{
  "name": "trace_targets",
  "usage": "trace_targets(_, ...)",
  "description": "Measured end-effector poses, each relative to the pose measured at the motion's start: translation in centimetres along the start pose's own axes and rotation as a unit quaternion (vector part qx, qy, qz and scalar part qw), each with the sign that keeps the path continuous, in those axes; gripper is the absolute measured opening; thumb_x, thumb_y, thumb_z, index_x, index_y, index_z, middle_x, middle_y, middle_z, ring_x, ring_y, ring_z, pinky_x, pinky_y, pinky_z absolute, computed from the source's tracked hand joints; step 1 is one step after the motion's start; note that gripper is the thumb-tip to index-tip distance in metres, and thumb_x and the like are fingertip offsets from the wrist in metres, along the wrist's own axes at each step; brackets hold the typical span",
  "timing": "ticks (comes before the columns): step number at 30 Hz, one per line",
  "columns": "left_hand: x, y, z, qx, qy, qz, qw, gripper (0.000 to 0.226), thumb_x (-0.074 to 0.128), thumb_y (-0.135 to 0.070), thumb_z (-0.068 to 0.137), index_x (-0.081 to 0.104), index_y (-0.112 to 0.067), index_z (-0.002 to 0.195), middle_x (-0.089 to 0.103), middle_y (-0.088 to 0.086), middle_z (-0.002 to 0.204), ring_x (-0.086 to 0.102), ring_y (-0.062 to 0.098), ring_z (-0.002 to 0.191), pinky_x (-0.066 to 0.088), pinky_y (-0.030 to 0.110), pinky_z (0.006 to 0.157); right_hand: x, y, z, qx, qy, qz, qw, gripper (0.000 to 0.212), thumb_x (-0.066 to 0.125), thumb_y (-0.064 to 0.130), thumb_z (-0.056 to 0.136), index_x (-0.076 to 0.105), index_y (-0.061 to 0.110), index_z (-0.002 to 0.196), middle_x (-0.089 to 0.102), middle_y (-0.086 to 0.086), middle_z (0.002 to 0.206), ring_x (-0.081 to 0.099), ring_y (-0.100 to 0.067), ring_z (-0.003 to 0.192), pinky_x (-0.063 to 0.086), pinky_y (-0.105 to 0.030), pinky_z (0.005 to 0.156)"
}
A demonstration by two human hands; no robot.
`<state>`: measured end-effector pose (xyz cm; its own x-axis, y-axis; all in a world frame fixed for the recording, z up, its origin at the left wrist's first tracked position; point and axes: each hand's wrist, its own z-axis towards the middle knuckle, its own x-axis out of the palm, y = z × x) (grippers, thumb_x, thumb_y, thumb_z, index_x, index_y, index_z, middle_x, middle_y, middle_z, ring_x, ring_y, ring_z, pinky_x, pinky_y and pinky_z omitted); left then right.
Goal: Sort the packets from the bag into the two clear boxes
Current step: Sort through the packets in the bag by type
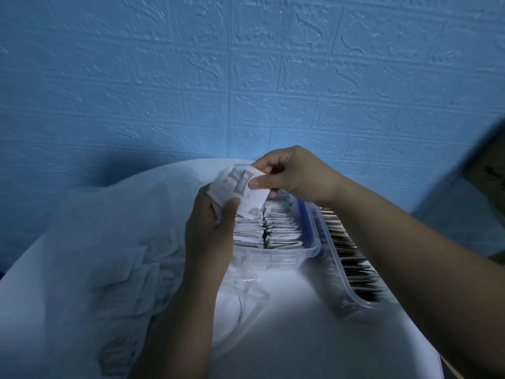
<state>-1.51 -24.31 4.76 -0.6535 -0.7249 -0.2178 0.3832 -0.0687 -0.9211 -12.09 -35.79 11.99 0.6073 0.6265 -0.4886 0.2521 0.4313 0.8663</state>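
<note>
- From the head view: gripping a small fan of white packets (240,190) in the left hand (210,228), fingers curled round the lower edge, just above the far end of the nearer box (308,250).
- Pinching the top packet's upper edge with the right hand (289,173), thumb flat on the printed face, other fingers curled behind.
- Packed already with rows of white packets on edge in that box; filled with darker, brownish ones in the second box (355,299), set right alongside.
- Plenty more left in the bag (117,255), slumped on the table (300,337) to the left (thin and see-through, so hard to count).
- Might lift two packets at once if the faces cling together, putting one in the wrong box.
- Might spill the fan if the left grip slackens during the peel; likely to land flat across the standing rows.
- Might misread the print in such dim light and misfile.
- Might topple the upright rows with the right wrist, hanging low over them, or catch the second box's rim with the forearm crossing above it.
</note>
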Motion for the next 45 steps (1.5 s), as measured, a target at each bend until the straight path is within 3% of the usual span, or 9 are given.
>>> trace_targets(6, -0.3, 0.6, 0.5, -0.032, -0.110, -0.039, 0.993, 0.022, 0.055, -0.017, 0.092, 0.053, -0.011, 0.112, 0.054, -0.012, 0.096, 0.050, 0.007, 0.083, 0.032, -0.001, 0.056, -0.7, -0.6, 0.6, -0.019, -0.026, -0.158, 0.987, 0.005, 0.068, 0.011, 0.083, 0.070, 0.012, 0.086, 0.062, -0.002, 0.069, 0.057, -0.002, 0.052, 0.046, -0.012, 0.057)
trace_targets(10, -0.2, 0.8, 0.7, -0.048, -0.129, -0.056, 0.989, 0.018, 0.055, -0.018, 0.092, 0.051, -0.018, 0.109, 0.054, -0.012, 0.099, 0.054, 0.010, 0.088, 0.039, 0.007, 0.064, 0.4, -1.0, 1.0, -0.045, 0.020, -0.284, 0.958, 0.012, 0.068, 0.014, 0.083, 0.070, 0.005, 0.089, 0.067, -0.007, 0.082, 0.062, -0.016, 0.070, 0.047, -0.020, 0.066)
trace_targets(14, -0.2, 0.7, 0.5, -0.057, -0.128, -0.062, 0.988, 0.022, 0.053, -0.019, 0.093, 0.049, -0.014, 0.114, 0.053, -0.010, 0.105, 0.053, 0.010, 0.087, 0.038, -0.004, 0.055, 1.7, -1.2, 1.5, -0.085, 0.028, -0.340, 0.936, 0.011, 0.069, 0.013, 0.081, 0.071, 0.009, 0.091, 0.070, -0.003, 0.088, 0.061, -0.017, 0.078, 0.044, -0.023, 0.072)
trace_targets(19, -0.2, 0.7, 0.6, -0.052, -0.138, -0.079, 0.986, 0.015, 0.054, -0.018, 0.092, 0.044, -0.027, 0.099, 0.056, -0.012, 0.098, 0.059, 0.014, 0.087, 0.052, 0.021, 0.072, 1.4, -1.2, 1.6, -0.105, 0.015, -0.364, 0.925, 0.010, 0.067, 0.012, 0.081, 0.071, 0.012, 0.090, 0.068, -0.001, 0.089, 0.056, -0.011, 0.076, 0.042, -0.021, 0.071)
trace_targets(24, -0.2, 0.8, 0.7, -0.052, -0.140, -0.075, 0.986, 0.026, 0.056, -0.016, 0.091, 0.045, -0.038, 0.082, 0.054, -0.031, 0.083, 0.058, -0.011, 0.072, 0.054, 0.036, 0.080, 0.9, -1.2, 1.2, -0.100, 0.038, -0.374, 0.921, 0.011, 0.068, 0.012, 0.081, 0.071, 0.009, 0.091, 0.069, -0.003, 0.088, 0.060, -0.016, 0.079, 0.045, -0.025, 0.074)
trace_targets(27, -0.1, 0.9, 0.7, -0.047, -0.141, -0.071, 0.986, 0.019, 0.057, -0.018, 0.091, 0.046, -0.034, 0.088, 0.053, -0.031, 0.086, 0.062, 0.007, 0.081, 0.054, 0.040, 0.083, 1.5, -1.7, 1.4, -0.095, 0.032, -0.361, 0.927, 0.012, 0.070, 0.013, 0.080, 0.071, 0.009, 0.091, 0.070, -0.002, 0.087, 0.060, -0.015, 0.077, 0.041, -0.016, 0.070)
trace_targets(33, 0.0, 0.9, 0.6, -0.047, -0.135, -0.074, 0.987, 0.016, 0.055, -0.020, 0.092, 0.045, -0.026, 0.102, 0.055, -0.015, 0.096, 0.060, 0.016, 0.092, 0.050, 0.025, 0.075, 2.6, -2.8, 1.5, -0.040, 0.010, -0.294, 0.955, 0.010, 0.073, 0.013, 0.078, 0.069, 0.005, 0.083, 0.055, 0.012, 0.063, 0.051, 0.000, 0.057, 0.035, -0.005, 0.058)
trace_targets(38, 0.2, 1.0, 0.6, -0.042, -0.129, -0.075, 0.988, 0.014, 0.056, -0.017, 0.091, 0.048, -0.023, 0.101, 0.056, -0.020, 0.089, 0.060, 0.014, 0.090, 0.049, 0.023, 0.076, 2.1, -2.8, 1.5, -0.018, 0.026, -0.296, 0.955, 0.013, 0.068, 0.019, 0.083, 0.072, 0.007, 0.086, 0.064, 0.004, 0.077, 0.048, 0.000, 0.059, 0.034, -0.003, 0.061)
trace_targets(45, 0.2, 0.9, 0.4, -0.039, -0.121, -0.067, 0.990, 0.014, 0.057, -0.018, 0.091, 0.049, -0.023, 0.102, 0.058, -0.013, 0.093, 0.059, 0.013, 0.088, 0.046, 0.017, 0.071, 2.6, -3.9, 2.1, 0.015, 0.028, -0.248, 0.968, 0.011, 0.076, 0.018, 0.075, 0.067, 0.014, 0.078, 0.057, 0.015, 0.066, 0.050, 0.010, 0.053, 0.038, -0.006, 0.056)
